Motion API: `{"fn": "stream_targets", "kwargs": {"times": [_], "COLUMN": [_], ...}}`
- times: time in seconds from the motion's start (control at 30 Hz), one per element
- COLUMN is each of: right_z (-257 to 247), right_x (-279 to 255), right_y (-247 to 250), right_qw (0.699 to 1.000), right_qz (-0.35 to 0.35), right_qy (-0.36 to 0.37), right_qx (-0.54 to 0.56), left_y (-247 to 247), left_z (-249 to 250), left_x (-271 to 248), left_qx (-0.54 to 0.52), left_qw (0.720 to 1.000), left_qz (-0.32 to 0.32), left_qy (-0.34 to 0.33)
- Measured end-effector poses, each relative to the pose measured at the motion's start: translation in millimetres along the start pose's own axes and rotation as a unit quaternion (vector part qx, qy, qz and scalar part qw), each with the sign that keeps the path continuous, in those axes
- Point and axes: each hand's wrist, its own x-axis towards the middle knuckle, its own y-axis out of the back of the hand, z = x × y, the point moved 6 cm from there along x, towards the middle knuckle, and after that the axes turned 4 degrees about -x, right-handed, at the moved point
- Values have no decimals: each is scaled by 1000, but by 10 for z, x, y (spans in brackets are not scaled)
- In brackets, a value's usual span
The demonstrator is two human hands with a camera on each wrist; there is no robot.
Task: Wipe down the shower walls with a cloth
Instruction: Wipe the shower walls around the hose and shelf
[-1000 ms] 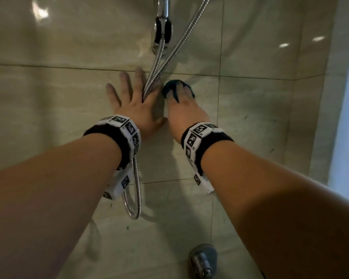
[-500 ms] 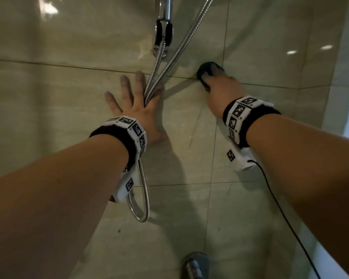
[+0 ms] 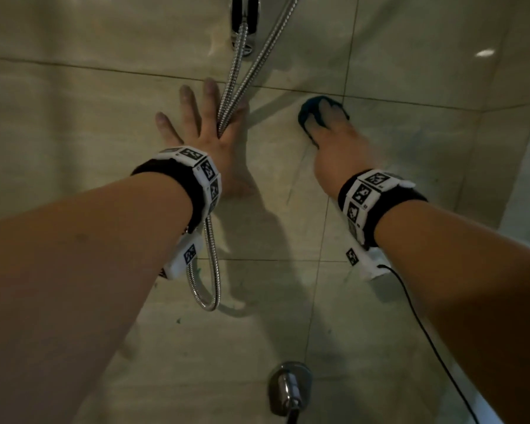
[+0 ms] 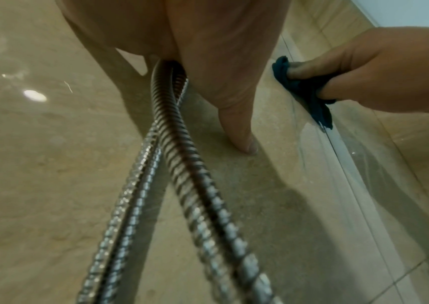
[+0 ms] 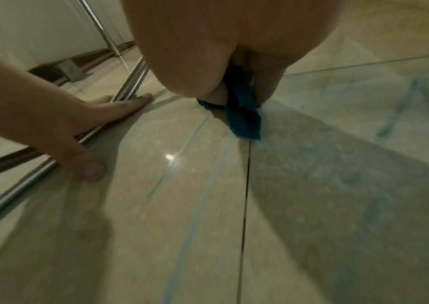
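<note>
- Head view: the left hand (image 3: 207, 134) lies flat on the tiled shower wall (image 3: 74, 123), fingers spread and straight, pinning both strands of the metal shower hose (image 3: 239, 96) against the tile
- The hose runs under the palm and loops out below the left wrist band (image 3: 196, 175)
- The right hand (image 3: 338, 145) presses a dark blue cloth (image 3: 308, 113) against the wall, right of the hose, at a grout line
- Left wrist view: the right hand's fingers (image 4: 309, 69) and thumb curl round the bunched cloth (image 4: 309, 92); one end trails flat on the tile
- Right wrist view: faint blue streaks (image 5: 195, 224) mark the tile beside the cloth (image 5: 244, 117)
- A chrome wall fitting (image 3: 288, 390) sits low on the wall, well below both hands
</note>
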Motion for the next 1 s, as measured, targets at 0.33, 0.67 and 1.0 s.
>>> {"fn": "stream_targets", "kwargs": {"times": [0.33, 0.67, 1.0], "right_z": [-274, -297, 51], "right_x": [-982, -1084, 187], "right_y": [-567, -662, 187], "right_qw": [992, 988, 999], "right_qz": [-109, -118, -7], "right_qy": [43, 81, -27], "right_qx": [-37, -51, -29], "left_y": [7, 16, 15], "left_z": [33, 44, 79], "left_x": [-16, -30, -62], "left_qx": [28, 32, 18], "left_qw": [998, 997, 999], "left_qz": [-45, -56, -13], "left_qy": [20, 30, 24]}}
